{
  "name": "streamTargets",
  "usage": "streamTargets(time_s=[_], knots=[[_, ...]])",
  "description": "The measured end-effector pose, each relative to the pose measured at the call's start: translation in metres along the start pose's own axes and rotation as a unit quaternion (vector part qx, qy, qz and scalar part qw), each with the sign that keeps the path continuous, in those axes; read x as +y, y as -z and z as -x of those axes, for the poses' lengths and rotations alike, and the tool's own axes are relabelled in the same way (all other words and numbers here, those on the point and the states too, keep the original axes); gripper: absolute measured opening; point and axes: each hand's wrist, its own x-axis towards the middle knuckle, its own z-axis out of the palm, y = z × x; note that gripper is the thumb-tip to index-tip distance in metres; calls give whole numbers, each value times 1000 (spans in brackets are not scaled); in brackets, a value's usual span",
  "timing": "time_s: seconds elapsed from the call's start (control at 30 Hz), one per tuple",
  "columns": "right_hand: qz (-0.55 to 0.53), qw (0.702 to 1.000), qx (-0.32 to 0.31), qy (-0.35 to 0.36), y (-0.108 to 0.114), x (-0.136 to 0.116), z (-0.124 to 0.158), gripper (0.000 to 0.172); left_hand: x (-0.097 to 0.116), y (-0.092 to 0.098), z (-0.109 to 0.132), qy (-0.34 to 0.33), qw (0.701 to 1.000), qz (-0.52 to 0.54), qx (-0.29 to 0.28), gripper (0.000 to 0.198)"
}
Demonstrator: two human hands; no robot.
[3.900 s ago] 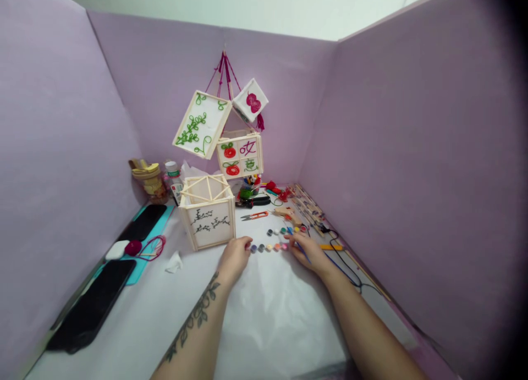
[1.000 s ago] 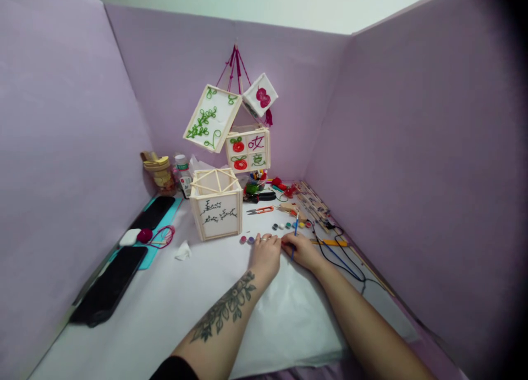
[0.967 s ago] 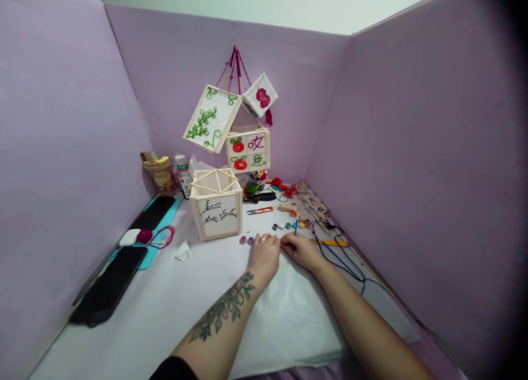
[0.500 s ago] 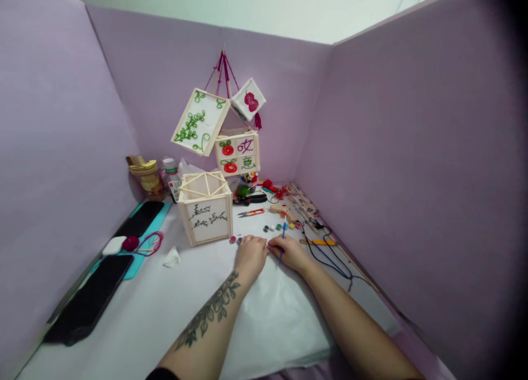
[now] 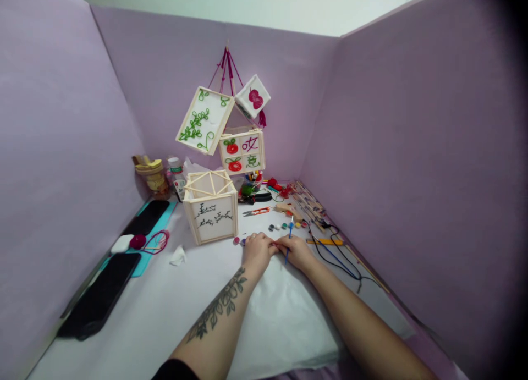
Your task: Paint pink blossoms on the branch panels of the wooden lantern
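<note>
Over the white table covering, my left hand point(image 5: 259, 252) and my right hand point(image 5: 297, 252) meet at the fingertips. The left fingers are curled in a pinch beside a small purple paint pot point(image 5: 243, 242); what they grip is too small to make out. My right hand is closed with a thin blue paintbrush point(image 5: 291, 229) between its fingers, bristles up and away from me. Its fingertips also pinch at the same spot as the left. Beyond the hands lies a row of small paint pots point(image 5: 284, 226). A pink pot point(image 5: 236, 241) is left of the purple one.
A wooden-framed lantern point(image 5: 216, 218) with black branch drawings stands left of the hands. Decorated panels point(image 5: 206, 120) hang behind it. Orange snips point(image 5: 258, 211), black-handled pliers point(image 5: 259, 197), a yellow ruler point(image 5: 325, 242) and black cords point(image 5: 330, 259) lie around. Phones point(image 5: 103, 295) and crumpled tissue point(image 5: 178, 255) are left.
My view has turned slightly left, so everything appears a little further right. My hands stay together at the fingertips, and the paintbrush is still in the right one.
</note>
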Motion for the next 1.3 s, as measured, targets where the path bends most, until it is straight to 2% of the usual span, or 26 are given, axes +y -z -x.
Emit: streamTargets(time_s=[0.43,0.63,1.3], knots=[[24,999,21,17,-6,-9,5,23,7,6,2,54,998,30,-6,18],[55,998,25,24,-14,-11,9,24,8,7,3,60,998,36,-2,19],[83,996,13,-17,-15,-17,4,22,9,7,0,63,998,30,-2,17]])
